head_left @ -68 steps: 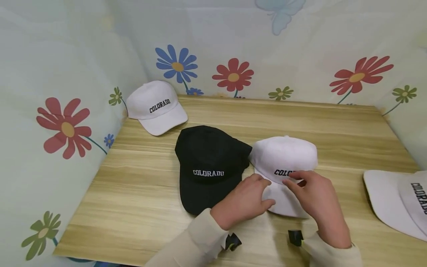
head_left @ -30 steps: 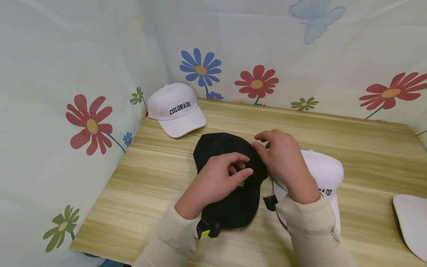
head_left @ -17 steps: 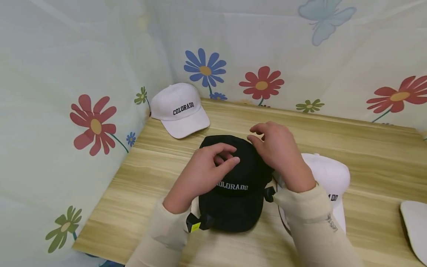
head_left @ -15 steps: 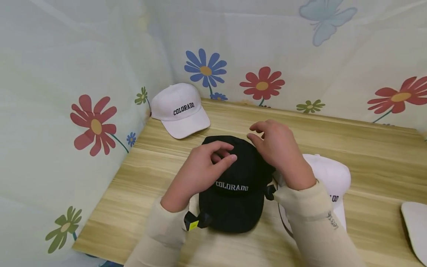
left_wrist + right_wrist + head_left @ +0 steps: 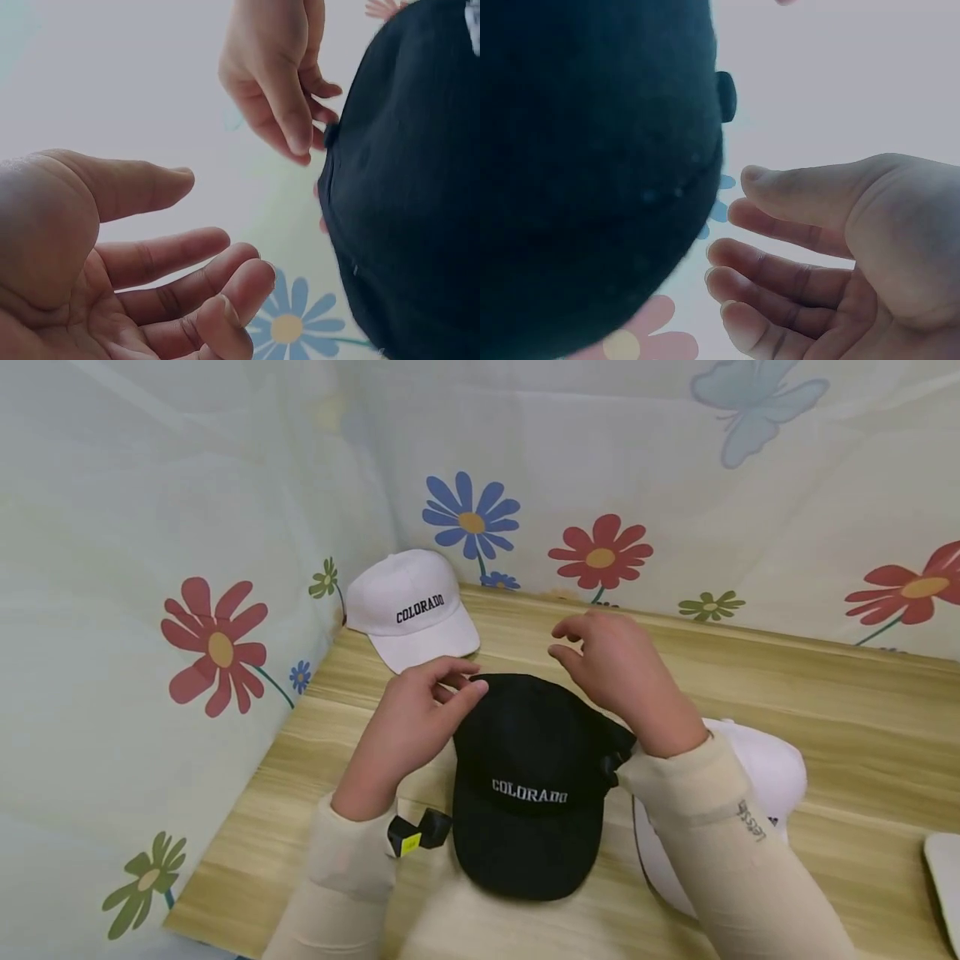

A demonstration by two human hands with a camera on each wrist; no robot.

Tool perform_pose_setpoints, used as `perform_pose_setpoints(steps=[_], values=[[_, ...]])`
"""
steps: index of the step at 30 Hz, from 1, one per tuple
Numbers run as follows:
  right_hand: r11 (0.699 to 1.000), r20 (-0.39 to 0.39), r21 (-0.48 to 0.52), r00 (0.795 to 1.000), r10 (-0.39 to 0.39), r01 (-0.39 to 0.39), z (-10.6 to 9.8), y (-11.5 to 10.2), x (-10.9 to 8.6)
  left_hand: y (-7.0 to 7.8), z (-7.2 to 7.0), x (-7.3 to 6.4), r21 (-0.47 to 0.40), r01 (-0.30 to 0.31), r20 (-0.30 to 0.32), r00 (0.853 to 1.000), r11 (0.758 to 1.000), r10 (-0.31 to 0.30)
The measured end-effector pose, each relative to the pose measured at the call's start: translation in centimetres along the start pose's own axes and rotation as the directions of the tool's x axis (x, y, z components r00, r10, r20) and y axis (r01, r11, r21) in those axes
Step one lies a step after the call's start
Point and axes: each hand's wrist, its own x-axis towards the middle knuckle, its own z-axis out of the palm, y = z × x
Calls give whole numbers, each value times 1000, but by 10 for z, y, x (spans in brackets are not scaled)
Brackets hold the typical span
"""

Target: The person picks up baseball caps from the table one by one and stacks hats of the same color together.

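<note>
A black baseball cap [image 5: 532, 735] with COLORADO in white letters sits mid-table, its brim toward the person. By the cap's upper left edge is my left hand [image 5: 412, 718], fingers loosely bent with a gap to the thumb. My right hand [image 5: 618, 672] hovers behind the crown on its right side, fingers relaxed. In the left wrist view the left palm and fingers hold nothing, and the black cap [image 5: 405, 172] stands to their right. The right wrist view has the right hand [image 5: 817, 262] beside the cap's crown [image 5: 592, 165], fingers apart and holding nothing.
A white COLORADO cap [image 5: 412, 606] sits at the table's back left corner. Another white cap [image 5: 765, 768] lies right of the black one, partly behind the right sleeve [image 5: 742, 843]. A third white brim [image 5: 945, 877] shows at the right edge. Flowered cloth [image 5: 300, 485] walls the wooden table [image 5: 825, 693].
Both hands have left the right-hand white cap and come to the black cap. Since then they have moved further up and apart, the left one leftward, uncovering its lettering. The view has shifted.
</note>
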Motion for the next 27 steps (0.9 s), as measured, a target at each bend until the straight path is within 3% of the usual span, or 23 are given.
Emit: perform_pose_setpoints(steps=[11,17,27], values=[[992,86,-83,992,-90,97,-2,0,24,-25,-14,19,32,66,-59,996,997,-64],[981,161,-117,977,-137,156,-7,4,36,-40,-19,28,61,140,-80,988,988,-135],[984,252,-90,959,-130,157,-6,7,65,-63,-26,45,95,203,-103,976,975,-194]])
